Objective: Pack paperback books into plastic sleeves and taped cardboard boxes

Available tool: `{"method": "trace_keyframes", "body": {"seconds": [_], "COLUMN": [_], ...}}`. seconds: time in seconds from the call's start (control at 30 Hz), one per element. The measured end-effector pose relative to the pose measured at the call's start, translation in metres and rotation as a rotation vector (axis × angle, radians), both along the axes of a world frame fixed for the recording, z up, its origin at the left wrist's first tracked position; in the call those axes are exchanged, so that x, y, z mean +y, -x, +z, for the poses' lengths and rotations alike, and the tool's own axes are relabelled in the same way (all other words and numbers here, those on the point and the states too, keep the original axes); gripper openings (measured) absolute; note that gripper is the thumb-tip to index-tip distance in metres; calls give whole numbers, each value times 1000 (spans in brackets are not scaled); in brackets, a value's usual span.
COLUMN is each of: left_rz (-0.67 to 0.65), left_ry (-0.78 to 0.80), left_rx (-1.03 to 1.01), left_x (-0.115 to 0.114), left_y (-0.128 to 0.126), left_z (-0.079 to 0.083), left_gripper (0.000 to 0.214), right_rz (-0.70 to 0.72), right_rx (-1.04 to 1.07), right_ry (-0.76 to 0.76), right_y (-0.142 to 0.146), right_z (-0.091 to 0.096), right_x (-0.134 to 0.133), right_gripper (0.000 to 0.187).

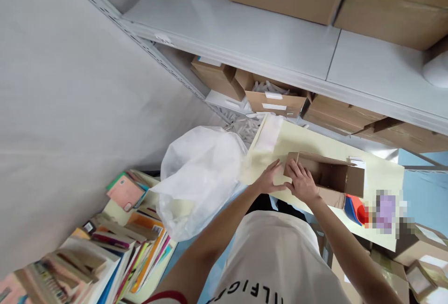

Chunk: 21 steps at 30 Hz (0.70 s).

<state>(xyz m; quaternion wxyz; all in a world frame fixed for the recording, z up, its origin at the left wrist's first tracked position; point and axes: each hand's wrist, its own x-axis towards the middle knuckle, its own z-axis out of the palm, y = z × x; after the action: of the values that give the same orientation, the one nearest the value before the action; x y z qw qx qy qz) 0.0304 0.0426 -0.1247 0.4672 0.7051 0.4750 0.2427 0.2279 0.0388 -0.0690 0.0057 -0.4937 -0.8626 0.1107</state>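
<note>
Steady the box before pressing on its end

The cardboard box lies right of centre in the frame, its open side up, on the pale yellow table. The right hand is at the box's left end, fingers bent against the card; whether they pinch it or only press, I cannot tell. The left hand, just left of it, has its fingers spread and seems to grip nothing; whether its tips meet the box is unclear. The thumbs come close together between them.

The step in hand looks like working that left end of the box. To do it well, the left hand would best brace the end wall from outside while the right works from above, so the push of one meets the other and the box does not slide. Thin card would likely buckle under one fingertip, so flat, even pressure near the corners suits it better.

Mind the other end too: a red and blue object sits just beside the box's lower right, where a skid could knock it. The plastic bag, left of centre, is best left clear of the elbow
</note>
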Motion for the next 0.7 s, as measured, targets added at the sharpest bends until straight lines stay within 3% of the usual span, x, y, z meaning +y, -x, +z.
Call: {"method": "trace_keyframes", "body": {"seconds": [0.07, 0.17, 0.23, 0.3, 0.37, 0.5, 0.7], "left_rz": [98, 406, 566, 638, 667, 646, 379], "left_ry": [20, 74, 157, 266, 336, 328, 295], "left_rx": [31, 201, 356, 467, 533, 547, 397], "left_x": [19, 61, 93, 119, 135, 146, 159], "left_y": [27, 48, 46, 33, 16, -1, 13], "left_z": [-4, -13, -19, -25, -30, -42, -47], "left_gripper": [67, 46, 56, 76, 86, 82, 79], "right_rz": [0, -9, -18, -33, -52, -93, -130], "right_rx": [-16, -34, -41, -45, -52, -54, -1], "right_ry": [-14, -29, -21, 7, 54, 176, 227], "right_y": [-1, -2, -2, 0, 3, 7, 8], "right_z": [-6, -10, -10, -8, -5, 0, 1], "right_x": [1, -2, -4, -5, -5, -3, -5], "right_gripper": [51, 49, 49, 50, 51, 53, 53]}}
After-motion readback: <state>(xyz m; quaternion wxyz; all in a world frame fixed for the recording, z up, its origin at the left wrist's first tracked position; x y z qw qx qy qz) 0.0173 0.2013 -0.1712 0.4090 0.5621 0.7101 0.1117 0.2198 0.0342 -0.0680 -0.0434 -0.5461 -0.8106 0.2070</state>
